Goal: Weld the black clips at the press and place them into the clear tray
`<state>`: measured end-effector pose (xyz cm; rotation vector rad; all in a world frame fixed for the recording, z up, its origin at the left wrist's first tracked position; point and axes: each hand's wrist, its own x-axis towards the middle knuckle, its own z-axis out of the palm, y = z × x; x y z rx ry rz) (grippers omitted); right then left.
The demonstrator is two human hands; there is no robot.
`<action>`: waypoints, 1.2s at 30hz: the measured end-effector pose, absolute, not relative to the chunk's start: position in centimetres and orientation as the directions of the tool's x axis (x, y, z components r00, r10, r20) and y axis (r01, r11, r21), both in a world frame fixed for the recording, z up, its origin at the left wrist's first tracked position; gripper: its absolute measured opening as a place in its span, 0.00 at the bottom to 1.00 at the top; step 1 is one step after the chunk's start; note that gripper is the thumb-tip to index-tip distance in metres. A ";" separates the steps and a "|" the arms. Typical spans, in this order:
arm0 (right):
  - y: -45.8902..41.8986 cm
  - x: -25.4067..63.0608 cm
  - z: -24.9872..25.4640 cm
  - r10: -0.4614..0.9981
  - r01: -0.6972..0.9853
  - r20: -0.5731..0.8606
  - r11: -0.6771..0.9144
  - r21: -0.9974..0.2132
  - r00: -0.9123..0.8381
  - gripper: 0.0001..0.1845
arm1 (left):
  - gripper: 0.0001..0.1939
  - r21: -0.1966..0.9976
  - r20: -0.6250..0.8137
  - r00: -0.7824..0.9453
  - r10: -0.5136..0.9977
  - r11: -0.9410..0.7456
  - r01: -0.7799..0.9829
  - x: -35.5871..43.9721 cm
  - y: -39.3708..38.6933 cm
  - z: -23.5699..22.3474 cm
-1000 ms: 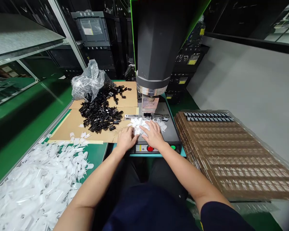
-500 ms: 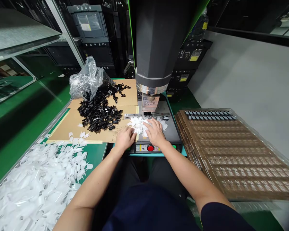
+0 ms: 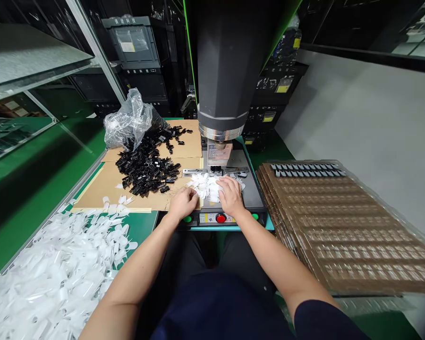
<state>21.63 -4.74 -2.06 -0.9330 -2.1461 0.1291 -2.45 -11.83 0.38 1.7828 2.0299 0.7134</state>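
Note:
A small heap of white plastic pieces (image 3: 207, 187) lies on the dark machine base (image 3: 257, 198), in front of a metal fixture (image 3: 216, 171) holding small black parts. My right hand (image 3: 231, 194) rests over the heap's right side, fingers stretched out and a little apart. At the heap's left edge is my left hand (image 3: 184, 204), its fingers curled together; whatever lies between the fingertips is too small to make out. Above the fixture hangs the machine's pressing head (image 3: 219, 152), fixed under a thick dark column (image 3: 221, 85).
Black clip-like parts (image 3: 147, 170) are piled on cardboard (image 3: 106, 184) beside a clear plastic bag (image 3: 129, 120). Many white pieces (image 3: 56, 269) cover the left table. Stacked brown trays (image 3: 340, 212) stand at right, the top one carrying rows of parts. A red button (image 3: 220, 217) sits on the front panel.
My left hand has drawn slightly left and down from the heap. My right hand has shifted a little right and down, its fingers still over the white pieces. The view has tilted slightly.

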 end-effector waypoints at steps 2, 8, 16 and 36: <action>-4.7 21.6 -2.1 0.650 0.570 0.631 0.733 -0.372 -0.424 0.22 | 0.10 0.589 0.089 -0.166 0.982 0.083 0.804 -2.5 -11.9 0.2; -4.7 21.5 -2.2 0.651 0.564 0.638 0.731 -0.384 -0.411 0.20 | 0.10 0.541 0.173 -0.148 0.974 0.032 0.841 -2.7 -12.3 -0.5; -4.7 21.5 -2.2 0.649 0.554 0.644 0.734 -0.392 -0.404 0.18 | 0.11 0.486 0.189 -0.096 0.977 -0.008 0.874 -2.7 -12.6 -0.3; -1.0 21.4 -0.6 0.814 0.697 0.519 0.530 -0.483 -0.259 0.20 | 0.16 0.607 0.327 -0.210 0.921 -0.034 0.794 -3.3 -8.9 0.4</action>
